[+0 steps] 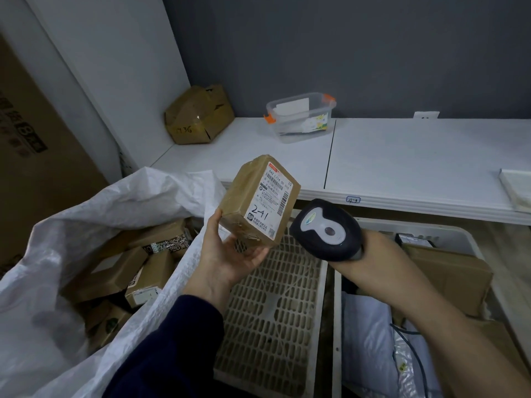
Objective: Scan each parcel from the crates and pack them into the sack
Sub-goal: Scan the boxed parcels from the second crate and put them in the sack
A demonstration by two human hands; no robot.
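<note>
So, head view, the only one going: you're holding the parcel [258, 202] in your left hand [230, 254], thumb pressing its left side and fingers cupping underneath, so it's sitting tilted with the label [273, 193] facing you. It's hanging in the air over the near crate [273, 297], the one showing its slotted floor, just in front of the counter [402, 156] front edge and just beside the sack [86, 214] rim. Your right hand [382, 251] is wrapping the handle of the scanner [326, 229], whose head is sitting just right of the parcel's lower corner, close but not touching as far as I can tell.

Guessing you're mid-scan. What could be going wrong: the scanner seems to be pointing low, past the bottom edge and not at the barcodes higher up, so a read might be missing, or catching the wrong one of the two codes. The parcel is looking glossy with tape and you're only propping it from below, so tipping it further could be sending it sliding into the crate. The cable [416, 354] is trailing over the stuff in the right crate [471, 242], so a quick swing could be snagging it.

On the counter, a crumpled box [198, 114] is sitting in the back left corner and a clear tub [301, 116] near the back edge.
</note>
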